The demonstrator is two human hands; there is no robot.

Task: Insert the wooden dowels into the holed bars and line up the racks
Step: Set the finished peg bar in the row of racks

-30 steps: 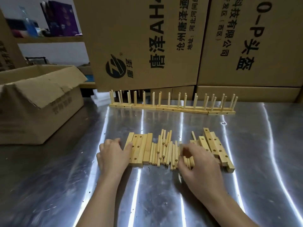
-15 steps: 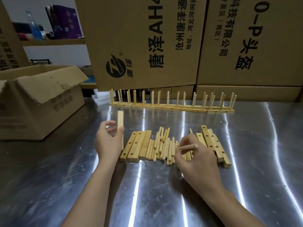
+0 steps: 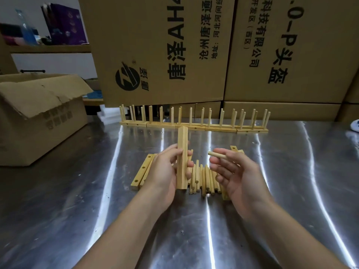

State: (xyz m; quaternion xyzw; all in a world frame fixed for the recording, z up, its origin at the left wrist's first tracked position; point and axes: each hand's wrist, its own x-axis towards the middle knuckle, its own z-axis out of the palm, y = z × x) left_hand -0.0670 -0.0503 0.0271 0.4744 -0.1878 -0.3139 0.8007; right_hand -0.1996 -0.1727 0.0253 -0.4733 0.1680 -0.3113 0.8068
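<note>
Open cardboard box at left, contents hidden. Grips pale square bar upright in left hand; pinches short round dowel in right hand.

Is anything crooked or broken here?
A little. In the row of finished pale wooden racks at the back, a few upright pegs near the right end lean instead of standing straight. The open brown cardboard box on the left has a torn, creased flap.
</note>
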